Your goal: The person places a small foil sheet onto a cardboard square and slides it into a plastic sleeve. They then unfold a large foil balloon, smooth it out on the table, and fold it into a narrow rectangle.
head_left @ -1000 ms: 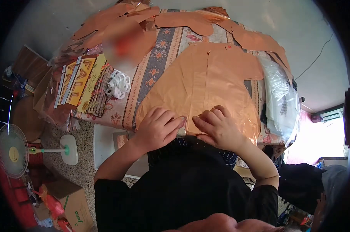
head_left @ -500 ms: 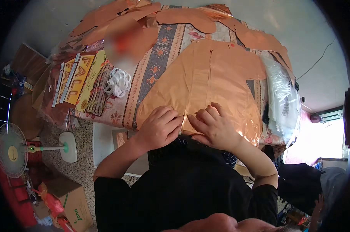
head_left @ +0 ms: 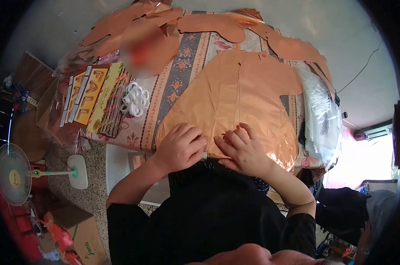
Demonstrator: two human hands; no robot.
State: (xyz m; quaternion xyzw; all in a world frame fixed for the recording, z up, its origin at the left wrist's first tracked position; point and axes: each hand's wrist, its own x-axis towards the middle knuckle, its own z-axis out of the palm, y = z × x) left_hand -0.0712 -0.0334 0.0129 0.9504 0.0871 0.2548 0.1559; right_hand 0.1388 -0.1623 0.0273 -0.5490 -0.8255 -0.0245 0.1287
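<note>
The left hand (head_left: 181, 147) pinched the near edge of the copper foil sheet (head_left: 226, 101), and the right hand (head_left: 244, 149) pressed there just beside it, fingers curled! That sheet lay across the patterned tabletop (head_left: 175, 84), the white bands (head_left: 135, 100) to its left.

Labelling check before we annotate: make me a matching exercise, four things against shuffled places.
Things
1. white loops
2. fan
3. clear plastic bag
4. left hand

Places
A. at the near edge of the copper foil sheet
B. right of the FALL cards
C. at the right end of the table
D. on the floor, left

Pairs: 1-B, 2-D, 3-C, 4-A
</note>
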